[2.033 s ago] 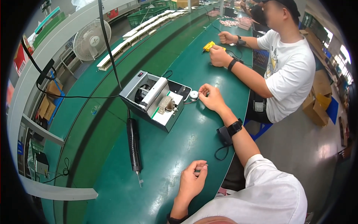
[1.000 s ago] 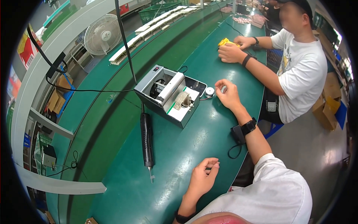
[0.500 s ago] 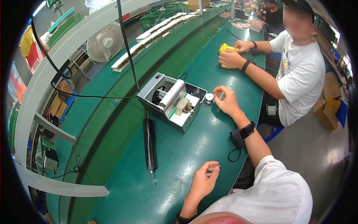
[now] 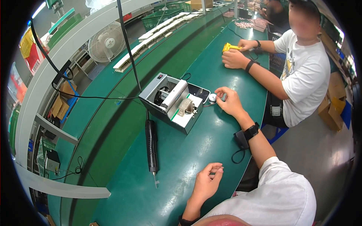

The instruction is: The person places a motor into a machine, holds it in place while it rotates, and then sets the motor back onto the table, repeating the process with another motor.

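My right hand (image 4: 230, 103) rests on the green bench with its fingers loosely bent and its thumb apart from them, holding nothing I can see. Close beside its fingertips is a small round silver-white part (image 4: 212, 98) with thin wires, like a small motor. To the left of that part stands a dark box-shaped bench machine (image 4: 171, 101) with an open top and a metal fixture on its white plate. My left hand (image 4: 208, 181) lies nearer to me, half curled, with nothing visible in it. A black electric screwdriver (image 4: 151, 147) hangs by its cord, bit down, left of both hands.
A co-worker at the right holds a yellow tool-like object (image 4: 230, 47) over the bench. A grey frame (image 4: 71, 188) and black cables border the left side. White strips (image 4: 151, 37) lie on the far line near a fan (image 4: 106, 41). A black wrist device (image 4: 241, 140) is on my right arm.
The view has shifted very slightly. Both of my hands and the things on the bench stay in place.
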`<state>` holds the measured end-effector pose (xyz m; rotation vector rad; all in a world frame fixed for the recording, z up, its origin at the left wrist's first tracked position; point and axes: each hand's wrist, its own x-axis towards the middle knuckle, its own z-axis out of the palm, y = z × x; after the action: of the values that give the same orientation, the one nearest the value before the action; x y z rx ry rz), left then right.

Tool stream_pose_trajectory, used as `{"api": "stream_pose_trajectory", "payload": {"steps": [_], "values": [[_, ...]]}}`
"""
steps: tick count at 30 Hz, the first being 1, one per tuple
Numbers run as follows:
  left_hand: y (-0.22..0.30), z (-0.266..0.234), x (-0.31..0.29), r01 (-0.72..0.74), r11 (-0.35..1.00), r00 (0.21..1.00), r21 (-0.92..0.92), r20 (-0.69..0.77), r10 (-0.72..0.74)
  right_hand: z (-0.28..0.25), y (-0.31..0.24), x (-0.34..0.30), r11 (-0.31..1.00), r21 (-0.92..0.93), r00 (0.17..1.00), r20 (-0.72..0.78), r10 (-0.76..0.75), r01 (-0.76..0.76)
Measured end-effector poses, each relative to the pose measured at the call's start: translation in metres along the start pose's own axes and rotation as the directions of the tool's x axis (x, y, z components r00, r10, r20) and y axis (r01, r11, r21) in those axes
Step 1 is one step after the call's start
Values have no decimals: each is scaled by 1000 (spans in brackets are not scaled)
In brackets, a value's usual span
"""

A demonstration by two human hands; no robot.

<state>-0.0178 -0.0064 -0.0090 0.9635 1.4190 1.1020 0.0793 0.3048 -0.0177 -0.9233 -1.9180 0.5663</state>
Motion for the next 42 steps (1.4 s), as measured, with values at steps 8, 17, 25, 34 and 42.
{"api": "stream_pose_trajectory", "payload": {"steps": [8,17,25,34,42], "values": [[1,2,0,2,1000,1000,-10,5,-2,0,8,1,1000,-17,1000,23,20,-20],[1,0,-3,-28,1000,1000,-6,-14,28,4,17,-2,967,-36,966,54,252,-251],[4,5,7,-51,998,998,24,-25,51,17,71,33,925,98,904,272,329,-366],[-7,7,1,-36,999,999,-27,-8,36,24,38,38,914,-19,914,-6,405,-405],[2,0,-1,4,1000,1000,2,-4,-4,29,13,34,993,-112,990,-137,27,-42]]}}
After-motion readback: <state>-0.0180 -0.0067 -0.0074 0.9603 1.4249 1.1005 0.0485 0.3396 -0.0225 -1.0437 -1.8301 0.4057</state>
